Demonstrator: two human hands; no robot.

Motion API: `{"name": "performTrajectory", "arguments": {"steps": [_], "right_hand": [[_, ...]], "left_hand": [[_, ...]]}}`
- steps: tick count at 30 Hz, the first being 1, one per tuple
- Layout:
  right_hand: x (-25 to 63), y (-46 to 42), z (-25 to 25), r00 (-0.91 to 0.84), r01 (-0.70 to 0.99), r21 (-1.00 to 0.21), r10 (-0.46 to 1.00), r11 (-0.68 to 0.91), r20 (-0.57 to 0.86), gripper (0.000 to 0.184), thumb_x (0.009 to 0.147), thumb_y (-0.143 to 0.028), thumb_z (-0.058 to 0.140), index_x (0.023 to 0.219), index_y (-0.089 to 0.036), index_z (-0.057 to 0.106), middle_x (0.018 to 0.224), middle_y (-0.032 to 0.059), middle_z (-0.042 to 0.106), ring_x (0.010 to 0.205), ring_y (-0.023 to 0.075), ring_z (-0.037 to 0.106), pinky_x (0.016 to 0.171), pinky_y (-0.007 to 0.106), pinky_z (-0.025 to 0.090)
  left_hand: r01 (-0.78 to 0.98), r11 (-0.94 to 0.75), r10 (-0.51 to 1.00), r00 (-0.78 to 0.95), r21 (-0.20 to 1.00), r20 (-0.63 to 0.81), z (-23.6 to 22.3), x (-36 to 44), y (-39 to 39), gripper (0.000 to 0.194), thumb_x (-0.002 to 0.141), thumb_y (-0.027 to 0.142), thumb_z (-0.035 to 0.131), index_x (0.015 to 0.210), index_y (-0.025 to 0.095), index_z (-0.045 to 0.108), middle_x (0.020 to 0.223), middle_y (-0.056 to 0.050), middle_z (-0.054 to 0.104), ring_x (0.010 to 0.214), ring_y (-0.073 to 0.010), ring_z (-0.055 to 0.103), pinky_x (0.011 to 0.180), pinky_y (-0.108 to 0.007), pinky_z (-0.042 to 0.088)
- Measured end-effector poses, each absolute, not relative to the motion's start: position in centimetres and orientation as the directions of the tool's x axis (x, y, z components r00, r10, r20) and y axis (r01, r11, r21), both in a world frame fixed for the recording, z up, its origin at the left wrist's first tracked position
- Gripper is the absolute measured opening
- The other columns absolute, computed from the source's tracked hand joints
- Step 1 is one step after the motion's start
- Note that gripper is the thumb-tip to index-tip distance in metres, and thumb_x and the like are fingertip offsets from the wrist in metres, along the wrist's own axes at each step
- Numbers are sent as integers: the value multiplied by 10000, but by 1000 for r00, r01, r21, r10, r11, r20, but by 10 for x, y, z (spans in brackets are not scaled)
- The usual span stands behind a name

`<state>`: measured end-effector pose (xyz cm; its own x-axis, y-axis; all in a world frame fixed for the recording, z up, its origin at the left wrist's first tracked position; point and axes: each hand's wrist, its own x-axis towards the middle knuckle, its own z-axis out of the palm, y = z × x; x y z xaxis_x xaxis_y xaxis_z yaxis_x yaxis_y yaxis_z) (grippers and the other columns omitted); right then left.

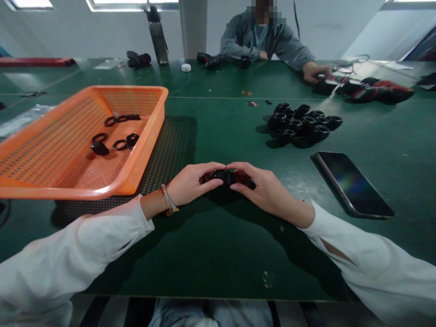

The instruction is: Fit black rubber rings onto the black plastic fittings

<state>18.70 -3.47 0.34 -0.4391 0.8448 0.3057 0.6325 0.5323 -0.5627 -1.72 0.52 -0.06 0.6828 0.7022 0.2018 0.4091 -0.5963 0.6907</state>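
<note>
A: Where is the black piece (224,176) held?

B: Just above or on the green table (190,263), in front of the wearer; which of the two cannot be told. It is gripped from both ends, thumbs nearer the body and fingers beyond.

A: Why by both hands?

B: Probably so that it is kept steady and level. It is pinched at one end by the left hand (192,183) and at the other by the right hand (264,190), their fingertips nearly met. Its ends are partly hidden.

A: And what is set around it?

B: An orange basket (158,136) is placed beside the left forearm, seemingly for easy reach; black ringed parts (119,145) are contained by its walls. Beyond the right hand, black cylindrical pieces (308,121) are grouped closely, perhaps so none is scattered. A phone (352,181) is laid flat to the right, apart from the hands. Farther off, a co-worker (235,36) is seated.
</note>
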Motion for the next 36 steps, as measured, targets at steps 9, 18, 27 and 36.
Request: {"name": "performTrajectory", "arguments": {"steps": [9, 18, 27, 36], "right_hand": [[188, -36, 3, -466, 631, -540, 828, 557, 310, 351, 782, -185, 591, 1124, -178, 515, 834, 26, 667, 680, 148, 620, 630, 271, 496], [188, -36, 2, -479, 616, -540, 817, 573, 320, 321, 798, -176, 567, 1116, -157, 533, 918, 66, 684, 741, 162, 637, 660, 281, 505], [188, -35, 2, -475, 624, -540, 823, 565, 312, 290, 816, -187, 560, 1105, -169, 540, 937, 67, 691, 741, 164, 639, 664, 294, 511], [188, -35, 2, -448, 649, -539, 842, 537, 300, 295, 808, -187, 579, 1096, -180, 513, 852, 41, 678, 679, 162, 628, 609, 285, 491]], "left_hand": [[409, -610, 693, 690, 679, 207, -1, -17, 6, 314, 854, 273, 534, 1130, 134, 590, 1049, -52, 683, 800, -139, 614, 711, -232, 459], [405, -615, 687, 696, 676, 208, 0, -17, 6, 299, 853, 267, 525, 1116, 140, 591, 1014, -43, 682, 792, -137, 610, 700, -227, 453], [405, -616, 687, 696, 675, 208, 0, -17, 6, 286, 851, 261, 521, 1100, 138, 590, 967, -36, 677, 745, -127, 589, 660, -221, 439], [400, -621, 683, 698, 674, 216, 0, -17, 6, 305, 857, 287, 513, 1108, 128, 584, 977, -45, 677, 751, -132, 592, 665, -227, 445]]}}
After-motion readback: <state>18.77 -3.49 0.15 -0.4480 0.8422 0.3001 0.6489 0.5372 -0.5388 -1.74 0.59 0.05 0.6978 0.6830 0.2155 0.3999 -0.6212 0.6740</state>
